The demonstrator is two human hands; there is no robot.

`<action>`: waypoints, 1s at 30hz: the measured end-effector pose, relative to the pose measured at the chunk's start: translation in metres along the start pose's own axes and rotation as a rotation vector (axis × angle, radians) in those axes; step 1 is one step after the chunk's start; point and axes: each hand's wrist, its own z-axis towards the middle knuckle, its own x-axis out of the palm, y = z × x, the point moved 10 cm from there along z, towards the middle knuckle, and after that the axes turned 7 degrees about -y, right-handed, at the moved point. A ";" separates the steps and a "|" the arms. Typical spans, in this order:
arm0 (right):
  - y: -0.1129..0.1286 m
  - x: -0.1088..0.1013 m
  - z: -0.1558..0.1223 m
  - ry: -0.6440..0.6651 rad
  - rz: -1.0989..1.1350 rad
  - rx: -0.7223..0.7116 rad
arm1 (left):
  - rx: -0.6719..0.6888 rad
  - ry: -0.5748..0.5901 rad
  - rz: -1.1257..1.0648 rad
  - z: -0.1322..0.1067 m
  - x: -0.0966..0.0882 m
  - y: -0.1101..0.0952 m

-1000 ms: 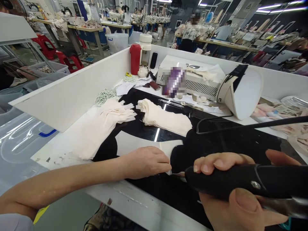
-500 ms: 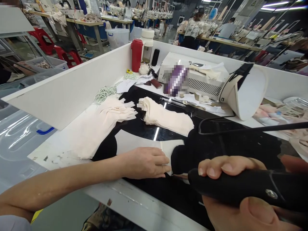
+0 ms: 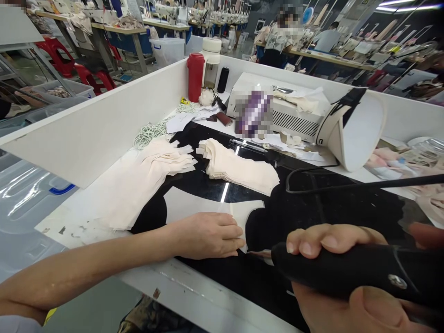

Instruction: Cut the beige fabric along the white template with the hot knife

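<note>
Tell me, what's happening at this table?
The person's left hand rests on a pale flat piece on the black tabletop. Their right hand grips a black tool, its metal tip close to that piece's edge. One cream stack lies beyond the left hand; a second stack lies left of it.

A: Cam position?
B: One head cam, looking forward and down over the black worktop (image 3: 333,208).
A: Range?
B: Right hand (image 3: 324,300) nearest, large at lower right. Left hand (image 3: 208,236) farther, just below centre. Sewing tables (image 3: 120,28) far off, upper left.
</note>
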 end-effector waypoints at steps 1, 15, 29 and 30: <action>0.002 0.002 -0.001 -0.002 0.012 -0.020 | 0.000 0.003 -0.001 0.000 0.000 0.000; 0.014 0.023 -0.007 -0.031 -0.035 -0.054 | -0.012 -0.029 -0.043 -0.001 -0.003 0.002; 0.015 0.025 -0.006 -0.034 -0.042 -0.074 | -0.018 -0.022 -0.012 -0.001 -0.003 0.001; 0.016 0.027 -0.006 -0.027 -0.045 -0.078 | -0.014 -0.017 -0.013 -0.001 -0.003 0.001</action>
